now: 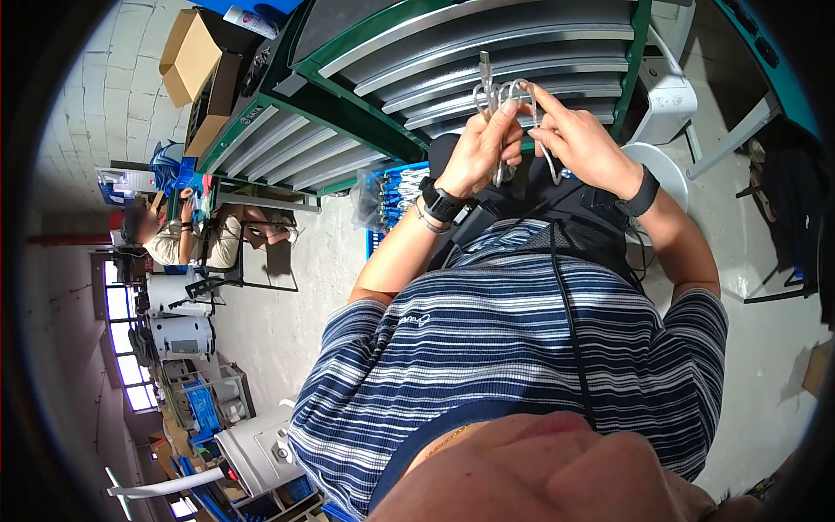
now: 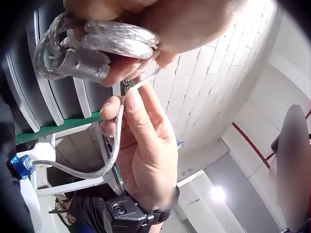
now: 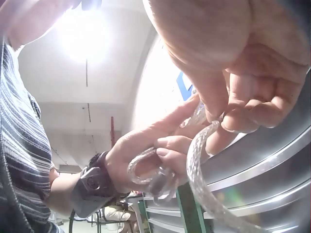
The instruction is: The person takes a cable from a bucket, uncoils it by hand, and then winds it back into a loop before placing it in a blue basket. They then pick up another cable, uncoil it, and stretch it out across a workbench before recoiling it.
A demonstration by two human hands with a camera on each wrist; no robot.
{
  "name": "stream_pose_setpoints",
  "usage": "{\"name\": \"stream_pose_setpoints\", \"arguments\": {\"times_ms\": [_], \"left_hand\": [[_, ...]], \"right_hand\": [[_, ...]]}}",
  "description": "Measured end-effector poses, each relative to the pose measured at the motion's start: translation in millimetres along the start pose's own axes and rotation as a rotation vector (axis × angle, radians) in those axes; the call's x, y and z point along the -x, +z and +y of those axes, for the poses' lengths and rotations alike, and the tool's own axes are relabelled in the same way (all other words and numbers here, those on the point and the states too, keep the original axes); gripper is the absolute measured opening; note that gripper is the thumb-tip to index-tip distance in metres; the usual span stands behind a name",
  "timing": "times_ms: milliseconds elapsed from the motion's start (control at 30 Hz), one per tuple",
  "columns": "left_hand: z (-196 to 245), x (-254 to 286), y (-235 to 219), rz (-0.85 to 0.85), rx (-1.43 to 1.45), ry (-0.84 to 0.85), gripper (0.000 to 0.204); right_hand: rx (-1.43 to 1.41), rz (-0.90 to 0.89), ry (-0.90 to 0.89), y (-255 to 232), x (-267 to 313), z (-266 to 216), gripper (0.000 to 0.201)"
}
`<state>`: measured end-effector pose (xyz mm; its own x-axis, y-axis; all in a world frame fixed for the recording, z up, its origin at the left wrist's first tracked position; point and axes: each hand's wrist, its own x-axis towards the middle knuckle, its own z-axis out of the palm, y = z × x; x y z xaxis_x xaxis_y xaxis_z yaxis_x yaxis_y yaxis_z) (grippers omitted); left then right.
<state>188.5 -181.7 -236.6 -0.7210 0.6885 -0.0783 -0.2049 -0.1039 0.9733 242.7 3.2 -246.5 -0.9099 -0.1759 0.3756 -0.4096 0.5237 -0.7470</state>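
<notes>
Bundled loops of a clear-jacketed, silver braided cable (image 1: 513, 90) are gripped by my left hand (image 1: 481, 150). A metallic-looking plug (image 1: 485, 68) sticks up above the loops in the head view. Among the coils, a grey cylinder (image 2: 82, 65) sits on the cable, close to the left fingers. My right hand (image 1: 584, 146) pinches a single strand between thumb and fingertips, beside the left hand. From that pinch the strand curves down to a blue connector (image 2: 22, 166). In the right wrist view the strand (image 3: 197, 167) hangs in an arc from the right fingertips.
Green-framed tool cabinets (image 1: 487, 65) with grey drawers stand right ahead. A blue crate (image 1: 400, 196) of bagged cables is at the left by the lap, a white round bin (image 1: 665, 170) at the right. Farther left, another person (image 1: 196, 244) sits at a bench.
</notes>
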Motion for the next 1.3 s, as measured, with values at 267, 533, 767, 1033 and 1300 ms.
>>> {"name": "stream_pose_setpoints", "arguments": {"times_ms": [267,533,767,1033,1300], "left_hand": [[-8.8,-9.1,-6.9,0.045,0.1,-0.01,0.036],[-9.4,-16.2,-23.3,0.066,0.285,-0.025,0.033],[16.9,-14.7,-20.5,-0.019,0.372,0.173,0.033],[34.5,7.3,-9.5,0.074,0.206,0.348,0.035],[36.7,14.7,-6.2,0.246,0.168,0.483,0.036]], "right_hand": [[-0.243,-0.058,0.036,0.2,7.4,3.2,0.064],[-0.728,-0.539,0.227,28.2,35.0,22.3,0.037],[-1.347,-0.772,0.525,68.0,13.0,27.8,0.047],[-1.593,-0.084,0.358,77.1,-3.2,18.2,0.035],[-1.118,0.067,0.187,62.3,-5.6,6.8,0.025]]}}
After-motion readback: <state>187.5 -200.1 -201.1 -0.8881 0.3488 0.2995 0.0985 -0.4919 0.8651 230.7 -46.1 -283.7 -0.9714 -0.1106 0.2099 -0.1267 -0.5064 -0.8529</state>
